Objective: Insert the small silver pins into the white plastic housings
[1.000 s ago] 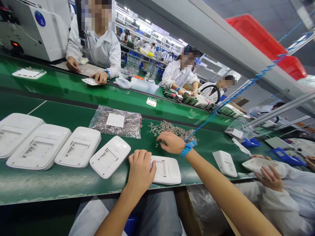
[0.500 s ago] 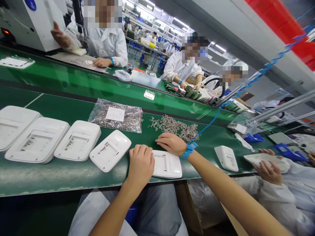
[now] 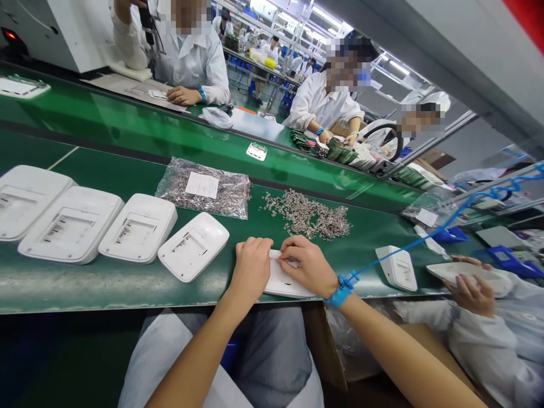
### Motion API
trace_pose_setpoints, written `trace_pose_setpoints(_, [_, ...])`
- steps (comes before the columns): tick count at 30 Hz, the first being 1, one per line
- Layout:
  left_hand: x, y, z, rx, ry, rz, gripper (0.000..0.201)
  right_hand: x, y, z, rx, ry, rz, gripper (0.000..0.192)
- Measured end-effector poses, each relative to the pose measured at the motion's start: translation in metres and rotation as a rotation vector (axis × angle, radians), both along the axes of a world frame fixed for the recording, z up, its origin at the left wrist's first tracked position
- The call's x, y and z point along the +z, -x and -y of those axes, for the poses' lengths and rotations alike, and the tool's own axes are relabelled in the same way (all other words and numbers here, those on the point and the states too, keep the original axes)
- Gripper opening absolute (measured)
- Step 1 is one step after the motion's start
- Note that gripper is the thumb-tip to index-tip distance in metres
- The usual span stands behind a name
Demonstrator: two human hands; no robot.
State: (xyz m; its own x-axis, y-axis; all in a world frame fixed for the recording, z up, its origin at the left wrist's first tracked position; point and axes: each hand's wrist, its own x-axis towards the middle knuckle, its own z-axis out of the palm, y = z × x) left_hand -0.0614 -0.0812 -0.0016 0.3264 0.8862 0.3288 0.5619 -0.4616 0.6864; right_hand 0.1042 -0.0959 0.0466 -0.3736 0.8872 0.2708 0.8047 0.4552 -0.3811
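Note:
A white plastic housing (image 3: 280, 283) lies at the near edge of the green conveyor belt (image 3: 106, 283). My left hand (image 3: 251, 269) rests curled on its left part and steadies it. My right hand (image 3: 308, 265), with a blue wrist strap (image 3: 342, 286), sits on the housing's upper right, fingers pinched together at its top edge; what they pinch is too small to tell. A loose pile of small metal parts (image 3: 308, 215) lies just beyond my hands.
Several more white housings (image 3: 192, 245) line the belt to my left. A clear bag of metal parts (image 3: 204, 192) lies behind them. Another housing (image 3: 397, 266) sits to the right, near a neighbouring worker's hand (image 3: 470, 292). Workers in white coats sit across the belt.
My right hand drew back from the pile of metal parts onto the housing, next to my left hand. The view tilted down slightly.

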Motion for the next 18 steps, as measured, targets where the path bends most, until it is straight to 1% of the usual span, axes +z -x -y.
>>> trace_pose_setpoints(5, [-0.001, 0.0, -0.001, 0.019, -0.01, -0.015, 0.016, 0.0, 0.003, -0.003, 0.011, 0.057, -0.032, 0.015])
trace_pose_setpoints(9, [-0.003, -0.001, -0.002, 0.0, -0.029, -0.02, 0.016, 0.001, 0.005, -0.003, 0.013, 0.092, 0.01, 0.017])
trace_pose_setpoints(12, [-0.002, 0.0, -0.002, -0.01, -0.036, -0.019, 0.016, 0.002, 0.006, -0.006, -0.018, 0.138, 0.044, 0.019])
trace_pose_setpoints(16, [0.002, 0.001, -0.001, -0.019, 0.006, -0.014, 0.011, 0.003, 0.007, -0.015, -0.071, 0.219, 0.084, 0.021])
trace_pose_setpoints(18, [0.004, 0.001, -0.001, -0.019, 0.037, -0.015, 0.007, 0.003, 0.006, -0.016, -0.078, 0.224, 0.098, 0.021])
